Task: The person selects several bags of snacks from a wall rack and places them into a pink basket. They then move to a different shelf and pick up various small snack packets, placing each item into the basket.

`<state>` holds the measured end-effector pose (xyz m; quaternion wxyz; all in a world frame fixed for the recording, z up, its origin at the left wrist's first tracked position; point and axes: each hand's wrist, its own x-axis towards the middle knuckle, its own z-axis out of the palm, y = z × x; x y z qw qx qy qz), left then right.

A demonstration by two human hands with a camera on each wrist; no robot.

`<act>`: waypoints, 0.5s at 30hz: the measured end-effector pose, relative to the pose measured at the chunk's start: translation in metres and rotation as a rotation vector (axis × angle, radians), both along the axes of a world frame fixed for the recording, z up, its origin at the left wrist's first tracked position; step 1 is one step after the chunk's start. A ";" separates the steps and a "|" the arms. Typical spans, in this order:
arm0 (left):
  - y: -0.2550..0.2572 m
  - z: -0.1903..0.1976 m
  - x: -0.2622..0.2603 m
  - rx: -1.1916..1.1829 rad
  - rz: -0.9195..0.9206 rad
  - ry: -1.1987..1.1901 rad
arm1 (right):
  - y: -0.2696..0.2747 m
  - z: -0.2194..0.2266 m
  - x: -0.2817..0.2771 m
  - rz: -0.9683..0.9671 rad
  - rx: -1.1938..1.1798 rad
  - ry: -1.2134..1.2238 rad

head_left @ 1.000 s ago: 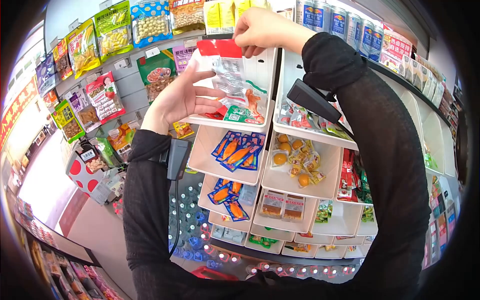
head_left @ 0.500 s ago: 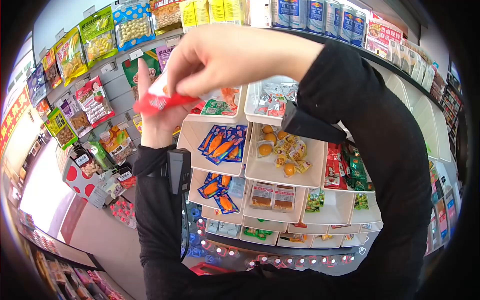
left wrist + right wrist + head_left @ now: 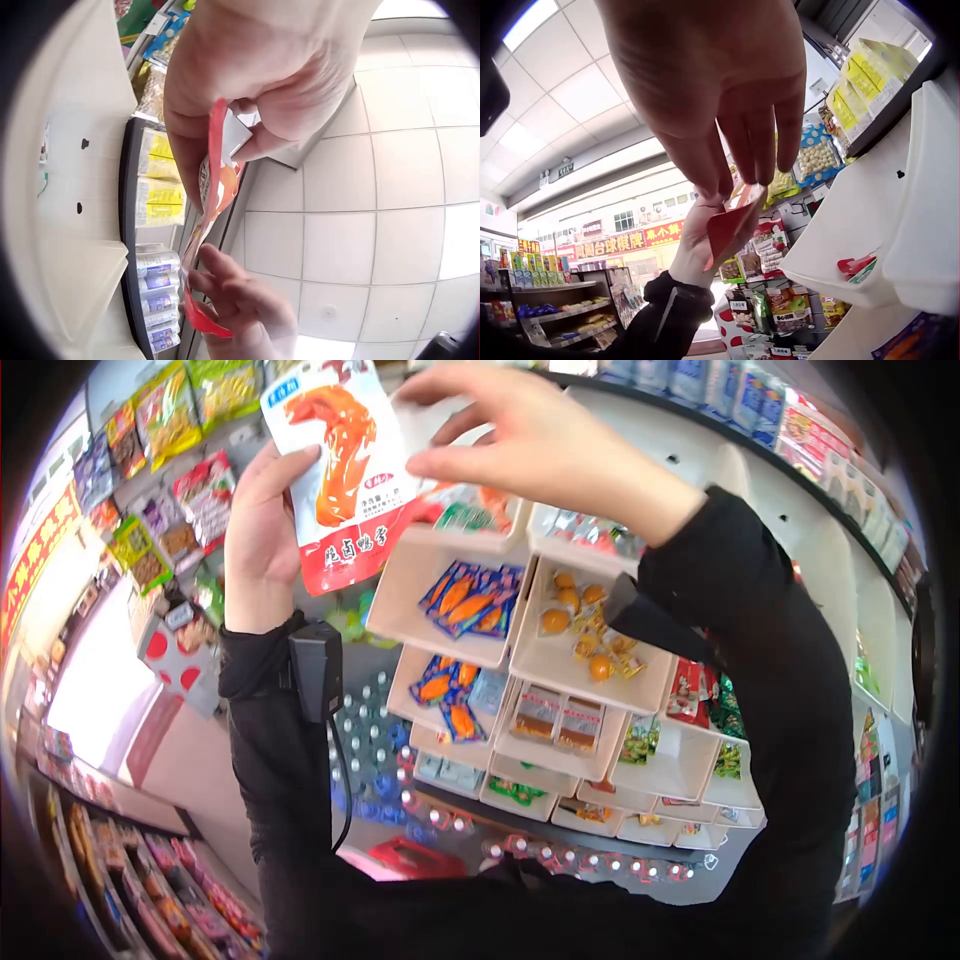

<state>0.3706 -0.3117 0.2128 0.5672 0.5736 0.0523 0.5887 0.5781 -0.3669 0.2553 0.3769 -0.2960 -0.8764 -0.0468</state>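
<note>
My left hand (image 3: 262, 540) holds up a white and red snack packet (image 3: 345, 470), its thumb on the front and its fingers behind. The packet's front faces the head camera and shows a glossy orange-red food above a red lower band with black characters. At its right edge is my right hand (image 3: 540, 450), fingers spread and loosely bent, with the thumb tip right by the edge. From the left wrist the packet (image 3: 217, 180) appears nearly edge-on between both hands. In the right wrist view, the right hand's fingers (image 3: 757, 142) reach straight down over it.
Below stand tiered white bins (image 3: 440, 588) with blue-and-orange packets (image 3: 470, 598) and round yellow-orange items (image 3: 556, 620). Snack bags (image 3: 205, 490) hang on the left wall. Cans (image 3: 725, 400) line a dark-edged shelf at upper right. Bottles (image 3: 375, 785) stand on the floor.
The packet was upright with its back showing, then tilted under the right hand; now its front shows. The right hand moved from gripping its red end to its right edge, while the left hand took hold.
</note>
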 end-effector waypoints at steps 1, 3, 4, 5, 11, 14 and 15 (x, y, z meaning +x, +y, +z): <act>-0.017 -0.011 -0.005 0.005 -0.024 -0.035 | -0.004 -0.017 -0.005 0.064 -0.041 0.140; -0.055 -0.040 -0.012 -0.010 0.086 -0.055 | -0.013 -0.057 -0.021 0.249 -0.140 0.285; -0.075 -0.059 -0.015 0.027 0.164 -0.072 | -0.023 -0.085 -0.031 0.404 -0.451 0.360; -0.096 -0.082 -0.018 0.003 0.258 -0.117 | -0.045 -0.104 -0.038 0.495 -0.797 0.367; -0.202 -0.267 -0.048 -0.455 0.698 0.081 | -0.105 -0.282 -0.079 0.295 -1.567 0.192; -0.271 -0.364 -0.062 -0.822 0.887 0.061 | -0.141 -0.401 -0.108 0.462 -1.502 0.111; -0.297 -0.381 -0.066 -0.963 0.889 -0.037 | -0.156 -0.417 -0.119 0.432 -1.661 0.023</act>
